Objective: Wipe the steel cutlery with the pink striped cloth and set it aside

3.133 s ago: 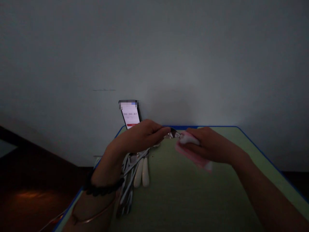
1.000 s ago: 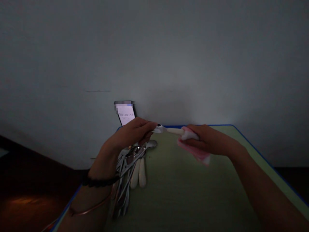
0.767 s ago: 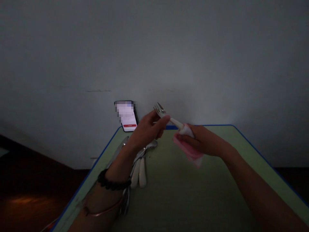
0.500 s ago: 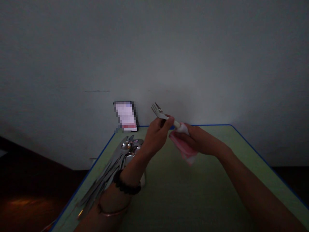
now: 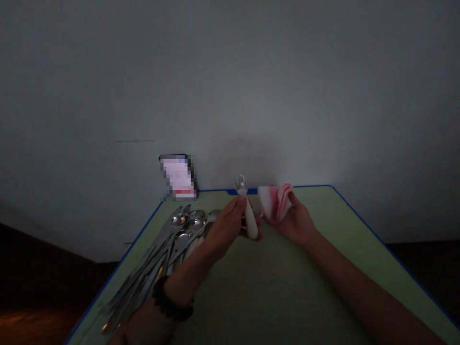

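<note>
A fork [image 5: 252, 221] with metal tines and a pale handle is held in my left hand [image 5: 230, 221], tines pointing up and away. My left fingers are closed around its neck and handle. To the right, my right hand [image 5: 296, 221] grips a folded pink and white cloth [image 5: 275, 201]. The cloth is apart from the fork, just beside the handle. Below and left of my left hand lies a pile of metal spoons and knives [image 5: 183, 235], partly hidden by my left forearm.
A phone [image 5: 178, 177] with a blurred screen leans on the grey wall [image 5: 287, 96] at the table's back left corner. The green table [image 5: 280, 287] has a blue edge. Dark floor shows at both sides.
The cloth has come off the fork handle as my right hand drew away. In my left hand the fork has turned, its handle now pointing down toward me.
</note>
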Demonstrator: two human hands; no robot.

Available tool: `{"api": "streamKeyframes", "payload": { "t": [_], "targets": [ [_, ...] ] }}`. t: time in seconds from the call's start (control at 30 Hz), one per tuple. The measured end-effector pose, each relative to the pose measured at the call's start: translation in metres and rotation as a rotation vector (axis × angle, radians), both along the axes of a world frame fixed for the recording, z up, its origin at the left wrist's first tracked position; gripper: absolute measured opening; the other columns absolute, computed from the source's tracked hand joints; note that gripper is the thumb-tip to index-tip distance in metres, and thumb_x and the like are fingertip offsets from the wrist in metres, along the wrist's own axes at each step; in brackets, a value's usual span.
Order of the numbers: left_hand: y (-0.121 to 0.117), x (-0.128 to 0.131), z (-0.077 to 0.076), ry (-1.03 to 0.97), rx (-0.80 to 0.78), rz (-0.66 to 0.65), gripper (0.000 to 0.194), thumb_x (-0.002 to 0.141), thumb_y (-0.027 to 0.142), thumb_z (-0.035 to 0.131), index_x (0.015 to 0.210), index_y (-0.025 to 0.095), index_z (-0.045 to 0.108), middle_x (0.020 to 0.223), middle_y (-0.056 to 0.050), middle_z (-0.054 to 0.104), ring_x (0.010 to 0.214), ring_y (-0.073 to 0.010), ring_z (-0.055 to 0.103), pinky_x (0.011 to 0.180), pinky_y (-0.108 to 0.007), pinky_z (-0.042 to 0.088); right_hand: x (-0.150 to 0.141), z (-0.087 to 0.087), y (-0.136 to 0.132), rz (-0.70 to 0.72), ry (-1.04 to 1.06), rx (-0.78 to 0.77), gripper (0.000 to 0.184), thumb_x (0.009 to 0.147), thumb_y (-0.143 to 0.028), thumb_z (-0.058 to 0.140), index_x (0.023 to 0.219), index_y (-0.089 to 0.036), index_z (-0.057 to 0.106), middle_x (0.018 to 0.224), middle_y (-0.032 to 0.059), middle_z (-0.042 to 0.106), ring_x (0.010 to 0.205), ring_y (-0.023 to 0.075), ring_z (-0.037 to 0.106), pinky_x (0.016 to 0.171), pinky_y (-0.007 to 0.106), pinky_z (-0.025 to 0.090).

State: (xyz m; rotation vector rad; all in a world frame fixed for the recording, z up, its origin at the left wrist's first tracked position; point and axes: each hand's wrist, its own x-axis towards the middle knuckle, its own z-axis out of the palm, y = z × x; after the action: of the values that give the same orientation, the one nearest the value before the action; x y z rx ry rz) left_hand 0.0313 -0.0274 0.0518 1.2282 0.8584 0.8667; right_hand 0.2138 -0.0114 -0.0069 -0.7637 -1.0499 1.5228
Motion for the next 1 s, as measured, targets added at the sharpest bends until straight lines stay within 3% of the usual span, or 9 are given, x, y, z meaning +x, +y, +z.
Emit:
{"api": "streamKeyframes", "payload": {
  "t": [0.1, 0.2, 0.27, 0.43, 0.63, 0.77, 0.87, 1.0],
  "targets": [
    [-0.019, 0.008, -0.014, -0.035, -0.046, -0.031, 0.032, 0.087, 0.05, 0.033, 0.086, 0.019, 0.044, 0.054, 0.008, 0.041, 0.036, -0.006, 0.037, 0.036, -0.017, 0.036, -0.007, -0.011, -0.002, 0.047, 0.333, -0.154, 0.051, 0.08, -0.059, 0.03, 0.112, -0.024, 0.048, 0.116, 0.0059, 0.057, 0.101, 0.0216, 0.054, 0.081, 0.041, 0.042],
    [-0.026, 0.012, -0.03, -0.044, -0.188, 0.005, 0.03, 0.086, 0.049, 0.032, 0.084, 0.02, 0.041, 0.052, 0.009, 0.033, 0.032, -0.0042, 0.026, 0.03, -0.013, 0.017, -0.015, -0.012, -0.004, 0.083, 0.394, -0.211, 0.051, 0.081, -0.058, 0.026, 0.113, -0.024, 0.047, 0.118, 0.0065, 0.057, 0.101, 0.0227, 0.054, 0.081, 0.043, 0.043],
    [-0.026, 0.015, -0.041, -0.066, -0.205, 0.012, 0.023, 0.085, 0.042, 0.031, 0.082, 0.02, 0.039, 0.054, 0.009, 0.035, 0.032, -0.0047, 0.028, 0.03, -0.013, 0.017, -0.017, -0.011, -0.004, 0.081, 0.357, -0.215, 0.051, 0.081, -0.057, 0.024, 0.112, -0.023, 0.047, 0.116, 0.0067, 0.058, 0.099, 0.023, 0.055, 0.079, 0.043, 0.043],
    [-0.024, 0.022, -0.058, 0.045, -0.013, 0.011, 0.018, 0.086, 0.038, 0.039, 0.084, 0.021, 0.041, 0.059, 0.006, 0.043, 0.039, -0.0061, 0.036, 0.034, -0.015, 0.026, -0.017, -0.01, -0.003, 0.01, 0.351, -0.268, 0.039, 0.079, -0.046, 0.03, 0.095, -0.021, 0.055, 0.098, 0.0059, 0.065, 0.089, 0.0224, 0.059, 0.074, 0.038, 0.045],
    [-0.019, 0.021, -0.061, 0.216, 0.042, 0.028, 0.026, 0.086, 0.043, 0.037, 0.076, 0.02, 0.046, 0.058, 0.004, 0.044, 0.044, -0.0097, 0.039, 0.04, -0.02, 0.033, -0.023, -0.011, -0.004, -0.011, 0.26, -0.318, 0.036, 0.075, -0.047, 0.037, 0.08, -0.018, 0.058, 0.074, 0.0062, 0.065, 0.076, 0.022, 0.06, 0.066, 0.034, 0.046],
    [-0.02, 0.016, -0.059, 0.277, 0.173, -0.065, 0.018, 0.083, 0.035, 0.044, 0.09, 0.023, 0.056, 0.076, -0.003, 0.058, 0.069, -0.019, 0.053, 0.066, -0.029, 0.045, -0.032, -0.017, -0.008, -0.057, 0.118, -0.274, 0.026, 0.069, -0.042, 0.057, 0.077, -0.017, 0.059, 0.069, 0.0029, 0.064, 0.068, 0.0177, 0.059, 0.064, 0.028, 0.046],
    [-0.022, 0.015, -0.056, 0.26, 0.255, -0.12, 0.024, 0.083, 0.032, 0.045, 0.103, 0.025, 0.056, 0.093, -0.007, 0.061, 0.09, -0.0248, 0.054, 0.088, -0.035, 0.039, -0.037, -0.019, -0.009, -0.144, 0.053, -0.205, 0.028, 0.067, -0.041, 0.064, 0.081, -0.017, 0.059, 0.073, 0.0024, 0.065, 0.067, 0.0154, 0.058, 0.065, 0.027, 0.045],
    [-0.025, 0.016, -0.053, 0.291, 0.276, -0.122, 0.025, 0.086, 0.03, 0.04, 0.106, 0.025, 0.056, 0.091, -0.006, 0.062, 0.09, -0.0228, 0.053, 0.089, -0.032, 0.037, -0.039, -0.02, -0.008, -0.229, 0.02, -0.183, 0.032, 0.069, -0.046, 0.061, 0.083, -0.017, 0.058, 0.075, 0.003, 0.064, 0.065, 0.0145, 0.057, 0.06, 0.025, 0.044]
  ]
}}
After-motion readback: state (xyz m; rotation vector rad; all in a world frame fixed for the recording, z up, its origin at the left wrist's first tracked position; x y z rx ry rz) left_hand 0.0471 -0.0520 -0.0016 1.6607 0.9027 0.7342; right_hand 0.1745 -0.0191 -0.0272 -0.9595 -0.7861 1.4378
